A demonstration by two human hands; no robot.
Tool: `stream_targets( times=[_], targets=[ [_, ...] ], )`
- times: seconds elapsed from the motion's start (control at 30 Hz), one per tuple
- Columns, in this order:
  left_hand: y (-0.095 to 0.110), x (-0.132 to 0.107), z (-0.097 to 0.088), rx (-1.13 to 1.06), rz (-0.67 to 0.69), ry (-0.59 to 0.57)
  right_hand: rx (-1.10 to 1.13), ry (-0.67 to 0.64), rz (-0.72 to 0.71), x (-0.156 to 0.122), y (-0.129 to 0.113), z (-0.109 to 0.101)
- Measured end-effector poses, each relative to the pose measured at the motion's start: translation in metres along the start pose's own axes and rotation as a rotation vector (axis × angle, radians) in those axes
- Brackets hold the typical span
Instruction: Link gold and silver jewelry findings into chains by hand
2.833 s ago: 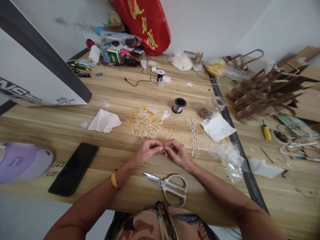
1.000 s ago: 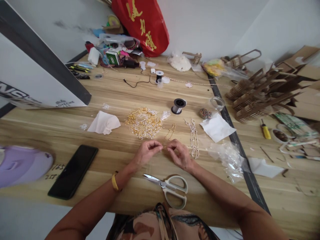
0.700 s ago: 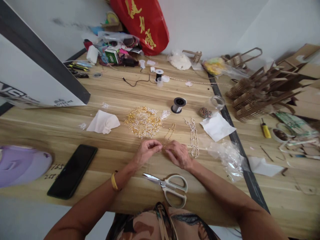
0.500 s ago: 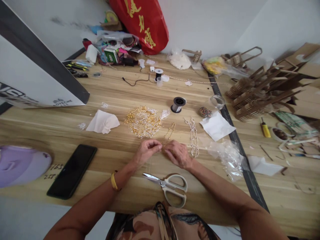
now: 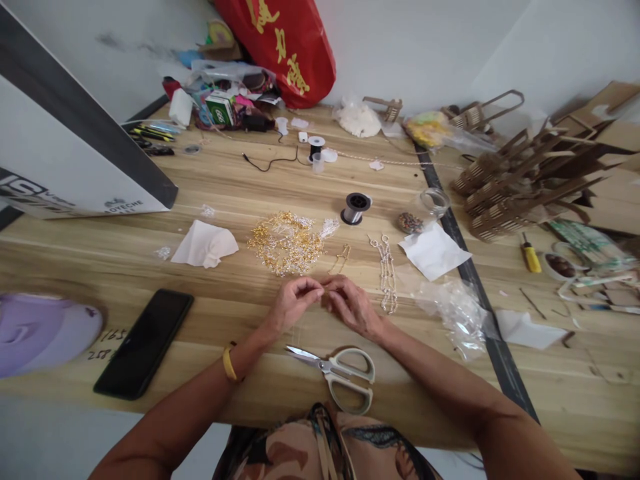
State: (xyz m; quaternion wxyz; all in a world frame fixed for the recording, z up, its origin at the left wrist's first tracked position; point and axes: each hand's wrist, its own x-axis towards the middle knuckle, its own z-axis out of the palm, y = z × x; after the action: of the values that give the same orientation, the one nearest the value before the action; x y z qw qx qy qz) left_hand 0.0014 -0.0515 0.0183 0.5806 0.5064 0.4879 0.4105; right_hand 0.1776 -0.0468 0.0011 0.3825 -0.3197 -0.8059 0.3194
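My left hand is closed in a pinch, thumb and forefinger meeting the fingertips of my right hand. That hand is also closed, its fingers bent down. What lies between the fingertips is too small to make out. Thin pale strands seem to hang below the left hand. Just beyond the right hand lies a short gold beaded chain. Behind the left hand is a heap of gold and silver chains. Silver beaded chains lie to the right. White-handled scissors, blades slightly apart, rest near my body.
A wire spool stands behind the chains. Left are a black phone and a white cloth piece. At right are a jar with beads, white paper, clear plastic bags and small brown baskets.
My right hand's fingers have lifted and arched slightly, moving closer to the left fingertips. The left hand stays nearly in place; the things on the table have not moved.
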Motion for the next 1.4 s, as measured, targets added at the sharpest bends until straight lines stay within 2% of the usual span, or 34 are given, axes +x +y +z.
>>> stream_targets(
  times=[0.17,0.33,0.8,1.03,1.4],
  targets=[
    [0.0009,-0.0024,0.0016,0.06,0.027,0.014,0.151,-0.053,0.066,-0.0015,0.0009,0.0031],
    [0.001,0.0012,0.0015,-0.042,-0.014,-0.017,0.1,-0.048,0.079,-0.0014,0.001,0.0024],
    [0.0003,0.0017,0.0009,-0.199,-0.142,-0.058,-0.017,0.02,-0.012,0.0004,0.0018,0.002],
    [-0.0011,0.0022,0.0003,-0.213,-0.149,-0.064,-0.028,0.033,-0.038,0.0005,0.0018,0.0013],
    [-0.0055,0.0035,-0.0016,-0.144,-0.133,-0.076,0.032,0.005,0.013,0.0005,-0.0004,-0.0005]
  ],
)
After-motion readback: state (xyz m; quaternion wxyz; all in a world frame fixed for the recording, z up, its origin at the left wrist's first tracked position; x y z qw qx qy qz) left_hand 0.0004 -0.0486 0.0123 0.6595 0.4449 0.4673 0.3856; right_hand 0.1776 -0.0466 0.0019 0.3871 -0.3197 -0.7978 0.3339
